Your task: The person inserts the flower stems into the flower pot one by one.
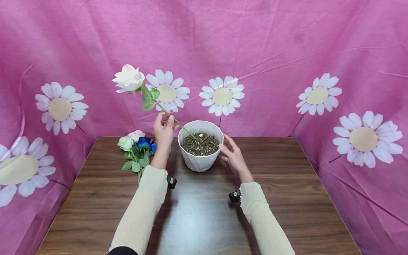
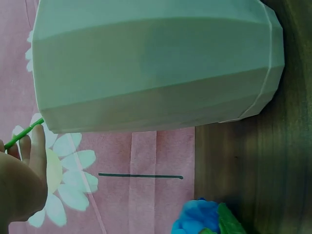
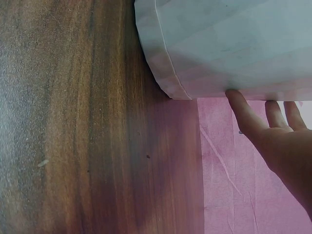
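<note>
A white rose on a long green stem leans to the left, its lower end at the soil in a white faceted flowerpot. My left hand pinches the stem just left of the pot's rim. That hand and a piece of green stem also show in the left wrist view. On the pot's other side, my right hand rests its fingertips against the wall, fingers fairly straight. The right wrist view shows those fingers touching the pot.
A bunch of roses, with a blue rose, a pale green rose and a pinkish one, lies left of my left forearm. Everything stands on a brown wooden table. A pink cloth with printed daisies hangs around it.
</note>
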Tool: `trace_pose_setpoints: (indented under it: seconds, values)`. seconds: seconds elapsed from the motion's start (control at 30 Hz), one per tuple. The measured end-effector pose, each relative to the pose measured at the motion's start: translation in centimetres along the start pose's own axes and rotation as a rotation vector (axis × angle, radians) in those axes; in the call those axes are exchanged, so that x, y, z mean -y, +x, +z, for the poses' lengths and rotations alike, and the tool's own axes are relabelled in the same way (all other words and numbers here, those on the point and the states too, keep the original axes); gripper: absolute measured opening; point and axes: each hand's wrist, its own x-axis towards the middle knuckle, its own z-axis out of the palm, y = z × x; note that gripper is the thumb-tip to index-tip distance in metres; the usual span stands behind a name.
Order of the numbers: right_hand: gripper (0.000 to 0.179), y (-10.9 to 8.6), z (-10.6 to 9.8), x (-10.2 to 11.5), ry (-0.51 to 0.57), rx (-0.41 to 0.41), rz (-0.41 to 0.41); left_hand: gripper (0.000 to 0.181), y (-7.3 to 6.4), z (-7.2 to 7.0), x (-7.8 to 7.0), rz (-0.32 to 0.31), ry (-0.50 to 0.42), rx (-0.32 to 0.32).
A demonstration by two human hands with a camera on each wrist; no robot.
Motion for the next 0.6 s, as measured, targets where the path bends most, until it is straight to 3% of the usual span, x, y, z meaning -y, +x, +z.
trace_pose_setpoints:
  seconds: [0.17,0.4,0.6]
  values:
    - [0.057,0.0,0.0,-0.1,-0.003,-0.003,0.000,0.019,0.5,0.7,0.0,0.023,0.097,0.018]
    - [0.056,0.1,0.0,-0.2,0.014,-0.002,-0.003,0.017,0.8,1.7,-0.4,0.003,0.200,0.013]
    - [0.056,0.1,0.0,-0.3,0.010,-0.004,-0.007,0.020,0.8,2.6,-0.4,0.025,0.279,0.057]
